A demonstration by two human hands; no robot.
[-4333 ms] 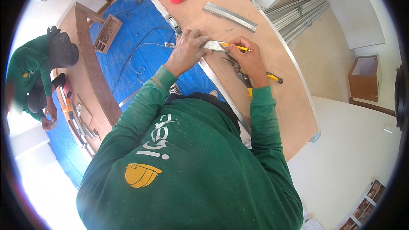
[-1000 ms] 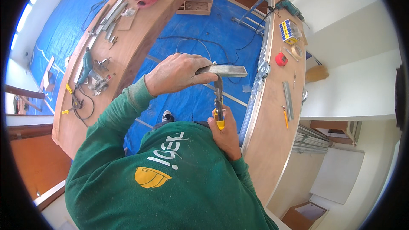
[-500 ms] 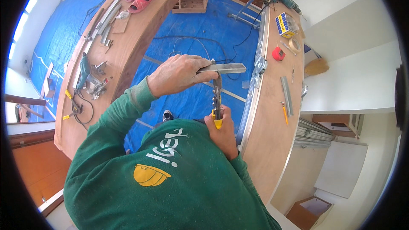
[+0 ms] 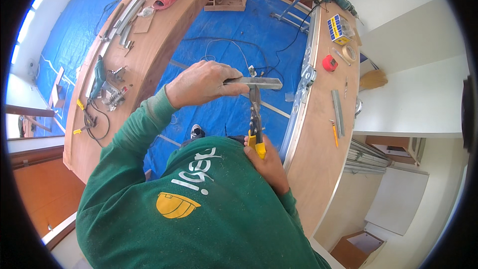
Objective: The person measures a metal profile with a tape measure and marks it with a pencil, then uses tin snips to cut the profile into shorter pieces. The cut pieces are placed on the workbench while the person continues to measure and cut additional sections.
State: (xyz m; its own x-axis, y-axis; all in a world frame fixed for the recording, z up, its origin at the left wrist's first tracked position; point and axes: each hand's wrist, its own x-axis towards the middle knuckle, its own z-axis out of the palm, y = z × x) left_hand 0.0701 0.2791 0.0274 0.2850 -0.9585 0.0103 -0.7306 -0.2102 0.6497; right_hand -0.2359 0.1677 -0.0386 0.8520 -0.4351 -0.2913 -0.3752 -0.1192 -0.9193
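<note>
Between the two wooden tops, my left hand (image 4: 201, 84) pinches one end of a short grey metal channel (image 4: 261, 82), held level with its free end pointing right. Below it, my right hand (image 4: 269, 164) is wrapped round the yellow handles of a pair of tin snips (image 4: 256, 124). The snips point upward, and their jaws meet the channel's lower edge near its middle. The channel hides the jaw tips, so how far they bite into the metal cannot be seen.
A wooden plank top (image 4: 318, 169) on my right bears a red tape measure (image 4: 329, 63), a tape roll (image 4: 349, 53), a pencil (image 4: 334, 133) and a green drill (image 4: 340, 3). On the left bench (image 4: 79, 154) lie another drill (image 4: 99, 77) and metal strips. Someone in red slippers (image 4: 169, 0) stands there. Blue sheeting (image 4: 214, 30) covers the floor.
My left hand and the channel have shifted slightly left and down. The yellow handles look wider apart, and my right hand has moved slightly right and down.
</note>
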